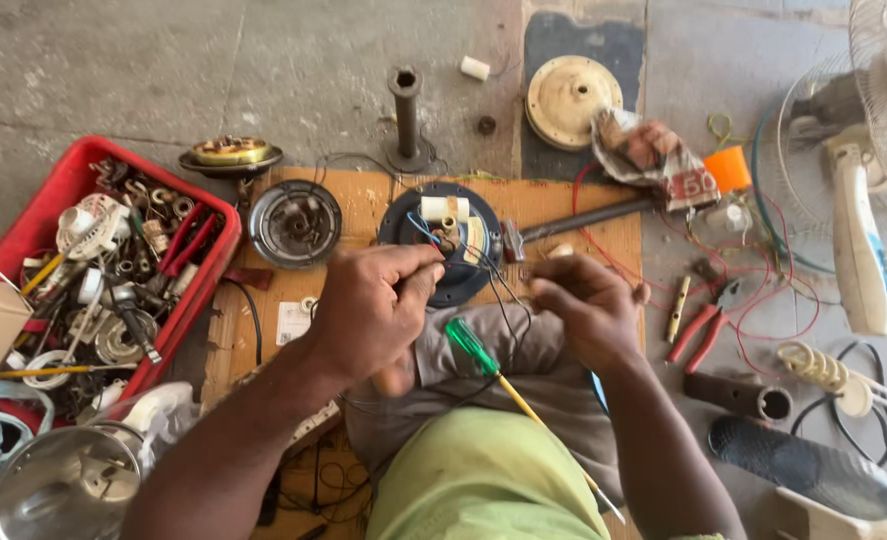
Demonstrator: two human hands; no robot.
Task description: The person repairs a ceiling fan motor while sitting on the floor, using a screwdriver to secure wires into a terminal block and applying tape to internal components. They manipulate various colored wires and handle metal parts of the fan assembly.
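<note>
Two hands work thin black wires strung from a dark round motor just ahead: left hand, nearer it, pinches one; right hand curls closed on another.

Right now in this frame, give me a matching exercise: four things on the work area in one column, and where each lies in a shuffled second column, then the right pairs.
Things:
1. screwdriver with green handle
2. red-handled pliers
3. red crate of parts
4. round cream cover

Places:
A. on the floor beyond the board, upper middle
B. resting on the person's lap
C. left of the board
D. on the floor right of the right hand

Pairs: 1-B, 2-D, 3-C, 4-A
</note>
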